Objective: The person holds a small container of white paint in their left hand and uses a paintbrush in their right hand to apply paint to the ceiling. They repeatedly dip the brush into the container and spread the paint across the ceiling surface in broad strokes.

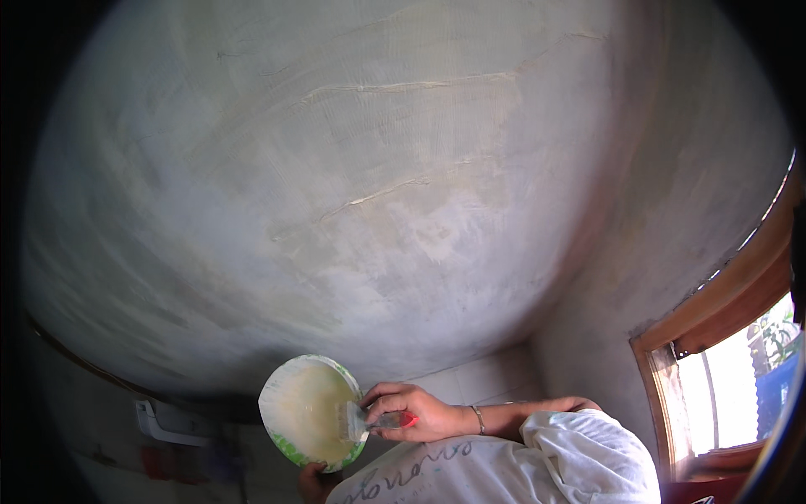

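A round white tub (270, 412) with green patches on its side stands out at the lower middle, tilted so its inside shows. Pale cream paint (311, 399) covers the inside. My left hand (315, 482) grips the tub at its lower edge; most of that hand is hidden below. My right hand (413, 412) is closed round a paintbrush (351, 422), whose handle has a red end. The brush's wide, pale head lies over the tub's right rim, partly inside the opening.
A plastered wall (403, 143) with cracks and whitish streaks fills the view ahead. On the right, a wooden-framed window (672, 412) lets in bright light. A white bracket-like fitting (168, 427) is at the lower left. Pale tiles (478, 378) meet the wall beyond my arm.
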`<state>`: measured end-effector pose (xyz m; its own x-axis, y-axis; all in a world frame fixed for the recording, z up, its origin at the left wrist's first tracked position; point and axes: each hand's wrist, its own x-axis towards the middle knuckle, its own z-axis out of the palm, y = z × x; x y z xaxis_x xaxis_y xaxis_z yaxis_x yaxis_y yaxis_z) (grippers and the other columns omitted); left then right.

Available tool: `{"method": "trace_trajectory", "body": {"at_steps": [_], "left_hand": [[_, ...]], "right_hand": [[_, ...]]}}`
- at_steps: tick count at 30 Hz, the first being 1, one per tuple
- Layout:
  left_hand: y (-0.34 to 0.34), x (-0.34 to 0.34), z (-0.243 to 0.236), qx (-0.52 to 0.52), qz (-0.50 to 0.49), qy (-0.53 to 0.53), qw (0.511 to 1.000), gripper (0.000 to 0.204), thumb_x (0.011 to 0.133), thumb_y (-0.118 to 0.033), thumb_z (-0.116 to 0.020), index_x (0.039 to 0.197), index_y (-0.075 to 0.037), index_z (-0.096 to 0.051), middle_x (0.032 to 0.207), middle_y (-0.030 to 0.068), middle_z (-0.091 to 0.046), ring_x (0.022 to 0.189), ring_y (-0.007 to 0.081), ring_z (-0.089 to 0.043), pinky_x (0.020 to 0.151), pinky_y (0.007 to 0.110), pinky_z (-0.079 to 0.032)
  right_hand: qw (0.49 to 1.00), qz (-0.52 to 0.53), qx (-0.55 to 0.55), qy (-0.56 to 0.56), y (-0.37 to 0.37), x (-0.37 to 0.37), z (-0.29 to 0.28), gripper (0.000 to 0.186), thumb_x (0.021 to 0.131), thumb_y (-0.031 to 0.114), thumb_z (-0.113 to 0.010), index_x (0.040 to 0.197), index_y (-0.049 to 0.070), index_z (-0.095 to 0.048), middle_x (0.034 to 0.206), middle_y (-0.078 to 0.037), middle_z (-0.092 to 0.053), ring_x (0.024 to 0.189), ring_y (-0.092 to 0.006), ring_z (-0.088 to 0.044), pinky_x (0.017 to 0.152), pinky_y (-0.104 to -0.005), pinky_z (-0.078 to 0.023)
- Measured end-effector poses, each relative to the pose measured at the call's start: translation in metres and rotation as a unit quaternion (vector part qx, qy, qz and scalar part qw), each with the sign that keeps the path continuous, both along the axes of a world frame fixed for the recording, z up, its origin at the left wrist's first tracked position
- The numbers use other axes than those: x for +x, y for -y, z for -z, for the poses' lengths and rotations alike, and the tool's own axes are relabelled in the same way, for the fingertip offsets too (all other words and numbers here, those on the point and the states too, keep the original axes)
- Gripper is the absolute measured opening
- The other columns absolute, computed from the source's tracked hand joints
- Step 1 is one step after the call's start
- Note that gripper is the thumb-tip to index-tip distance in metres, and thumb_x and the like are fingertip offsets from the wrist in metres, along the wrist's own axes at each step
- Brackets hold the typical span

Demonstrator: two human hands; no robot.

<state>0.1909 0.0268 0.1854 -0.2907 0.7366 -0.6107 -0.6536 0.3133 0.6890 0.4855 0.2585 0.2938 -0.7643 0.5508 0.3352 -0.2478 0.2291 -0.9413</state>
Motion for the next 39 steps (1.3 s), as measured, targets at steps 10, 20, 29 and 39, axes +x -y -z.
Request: {"method": "trace_trajectory", "body": {"at_steps": [10, 20, 29, 39], "left_hand": [[0.013, -0.022, 0.017, -0.059, -0.008, -0.068, 0.996, 0.069, 0.076, -0.021, -0.058, 0.140, 0.001, -0.047, 0.135, 0.0179, -0.058, 0.120, 0.0342, -0.058, 0.108, 0.049, -0.045], [0.018, -0.023, 0.025, -0.087, 0.004, -0.102, 0.991, 0.067, 0.078, -0.025, -0.058, 0.137, 0.004, -0.050, 0.132, 0.0214, -0.060, 0.116, 0.0366, -0.060, 0.106, 0.048, -0.046], [0.034, -0.027, 0.049, -0.079, -0.002, -0.112, 0.990, 0.066, 0.080, -0.029, -0.058, 0.135, 0.007, -0.052, 0.130, 0.0246, -0.061, 0.112, 0.0387, -0.061, 0.104, 0.048, -0.047], [0.049, -0.037, 0.091, -0.079, -0.003, -0.120, 0.990, 0.067, 0.083, -0.033, -0.058, 0.133, 0.011, -0.055, 0.127, 0.0282, -0.063, 0.108, 0.0410, -0.063, 0.102, 0.048, -0.048]], "right_hand": [[0.996, -0.002, -0.078, -0.051, 0.004, 0.005, 0.043, 0.029, 0.087, 0.004, -0.075, 0.116, 0.004, -0.069, 0.110, -0.010, -0.068, 0.103, -0.0238, -0.067, 0.090, -0.0343, -0.053], [0.994, -0.017, -0.082, -0.073, -0.005, 0.012, 0.049, 0.029, 0.088, 0.006, -0.076, 0.116, 0.003, -0.070, 0.113, -0.011, -0.070, 0.105, -0.0228, -0.068, 0.093, -0.0339, -0.052], [0.994, -0.028, -0.097, -0.051, 0.004, 0.008, 0.047, 0.032, 0.090, 0.010, -0.075, 0.121, 0.005, -0.069, 0.116, -0.010, -0.070, 0.107, -0.0213, -0.068, 0.097, -0.0328, -0.051], [0.994, -0.024, -0.101, -0.037, 0.003, 0.000, 0.046, 0.028, 0.092, 0.012, -0.075, 0.118, 0.004, -0.070, 0.113, -0.010, -0.070, 0.108, -0.0175, -0.066, 0.096, -0.0310, -0.050]]}}
